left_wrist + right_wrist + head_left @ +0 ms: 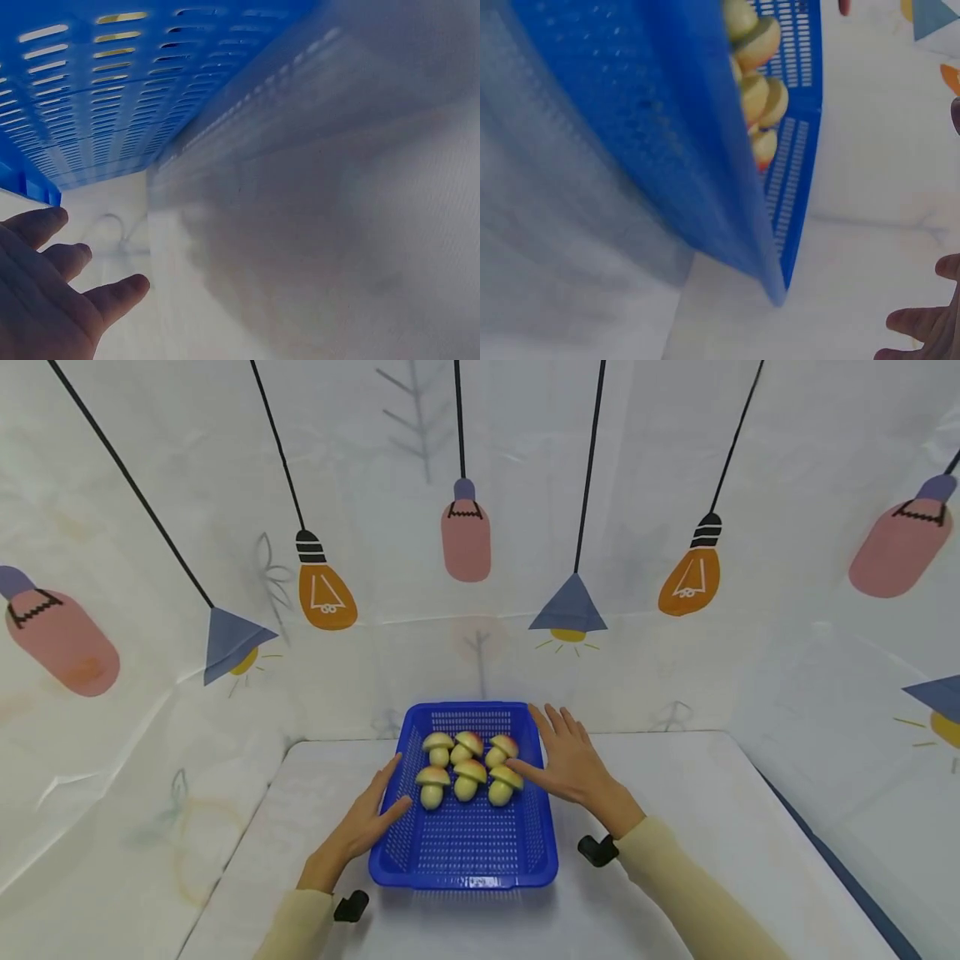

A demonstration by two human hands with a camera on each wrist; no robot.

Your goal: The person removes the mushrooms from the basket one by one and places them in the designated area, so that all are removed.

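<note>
A blue plastic basket (465, 852) with slotted sides stands on the white table, holding several mushroom-shaped pieces (469, 779) with yellow-green stems and caps tinged red. They stand or lean in two rows in its far half. Along the basket's left side is my left hand (358, 825), thumb over the rim and fingers extended outside the wall; whether it touches cannot be told. In the left wrist view those fingers (120, 296) are spread near the slotted wall. My right hand (573, 768) hovers at the far right rim, fingers spread, thumb reaching over the basket toward the nearest mushroom. Neither hand grips anything.
The white tabletop (675, 860) extends on both sides of the basket. Behind it hangs a pale backdrop (390, 677) printed with lamps and bulbs, meeting the table's far edge. Small black devices sit at the left wrist (351, 907) and the right wrist (597, 851).
</note>
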